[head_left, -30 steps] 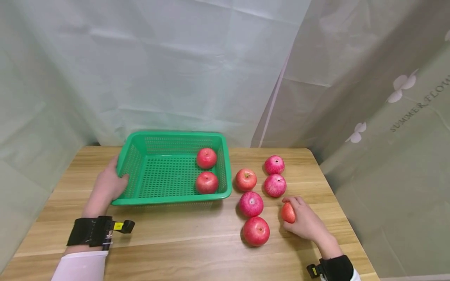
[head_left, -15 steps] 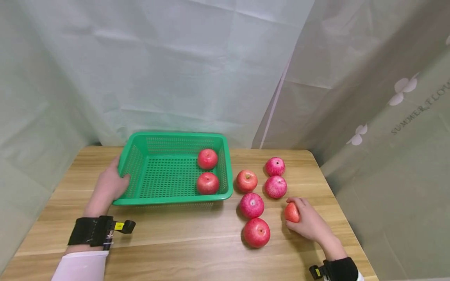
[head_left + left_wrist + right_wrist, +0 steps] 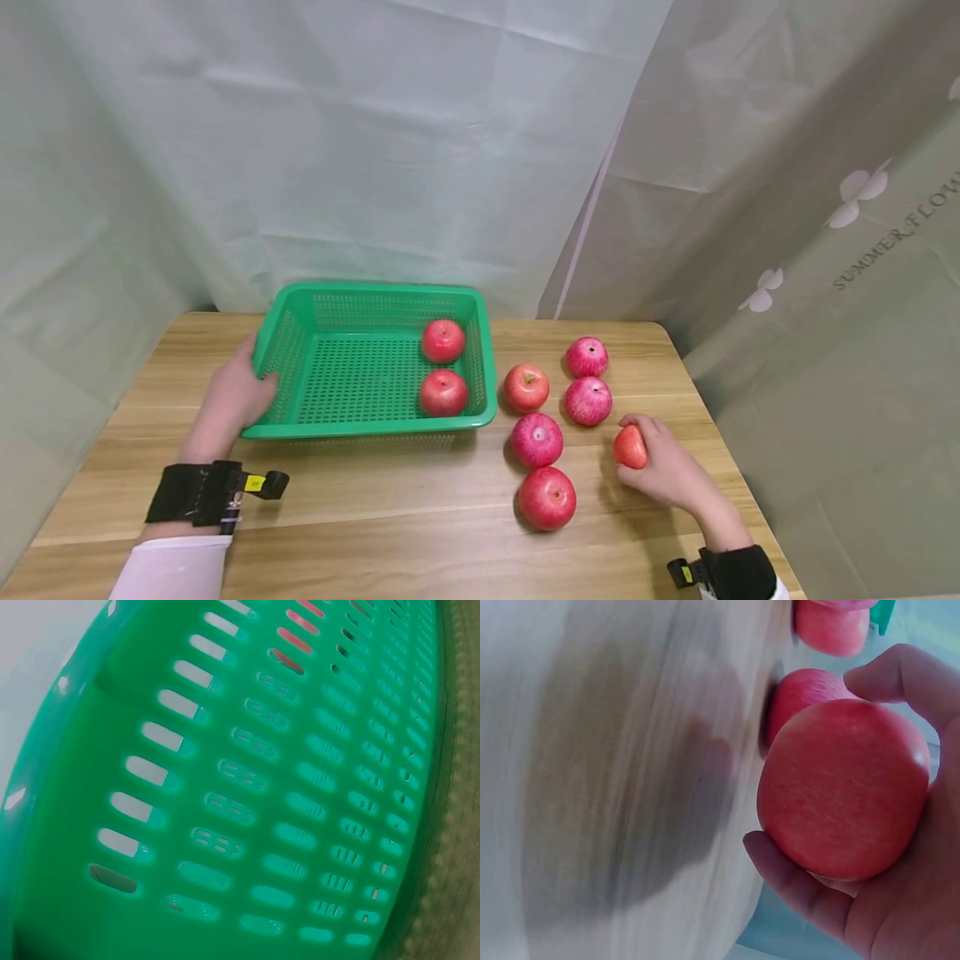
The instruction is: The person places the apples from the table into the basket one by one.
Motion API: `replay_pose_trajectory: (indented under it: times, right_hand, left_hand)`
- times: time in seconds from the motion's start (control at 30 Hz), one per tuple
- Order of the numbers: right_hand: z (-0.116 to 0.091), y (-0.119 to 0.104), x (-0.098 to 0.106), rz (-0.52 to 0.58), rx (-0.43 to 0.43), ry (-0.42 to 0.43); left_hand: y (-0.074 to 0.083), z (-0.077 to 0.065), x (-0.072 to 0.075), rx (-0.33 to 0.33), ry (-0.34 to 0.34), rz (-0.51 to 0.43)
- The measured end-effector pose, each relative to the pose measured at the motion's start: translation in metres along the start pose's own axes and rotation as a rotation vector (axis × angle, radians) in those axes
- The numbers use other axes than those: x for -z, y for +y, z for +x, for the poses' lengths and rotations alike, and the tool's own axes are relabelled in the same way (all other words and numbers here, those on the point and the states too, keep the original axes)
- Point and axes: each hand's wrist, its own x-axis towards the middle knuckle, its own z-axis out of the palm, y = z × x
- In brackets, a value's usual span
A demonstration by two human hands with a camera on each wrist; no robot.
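My left hand (image 3: 237,392) grips the left rim of the green plastic basket (image 3: 367,431), thumb inside. That hand does not show in the left wrist view, where the slotted basket wall (image 3: 247,780) fills most of the picture. Two red apples (image 3: 442,341) sit at the basket's right end. Right of the basket, my right hand (image 3: 666,468) holds a red apple (image 3: 844,787) between thumb and fingers. This apple is off the table, and its shadow falls apart from it in the right wrist view. Several more apples (image 3: 547,498) rest on the table between basket and right hand.
The wooden table (image 3: 360,525) has rounded back corners. A pale curtain (image 3: 375,167) hangs behind it and along both sides, close to the edges. Among the loose apples, two streaked pink ones (image 3: 588,401) stand at the back right.
My right hand has moved slightly right with the apple it holds. The left hand and basket keep their places, apart from a tiny shift of the whole view.
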Motion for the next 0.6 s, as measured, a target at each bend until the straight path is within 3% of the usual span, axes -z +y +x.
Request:
replay_pose_trajectory:
  times: [0.6]
  right_hand:
    - [0.0,-0.013,0.021,-0.019,0.078,0.058]
  left_hand:
    - [0.001,0.001,0.001,0.026,-0.012,-0.009]
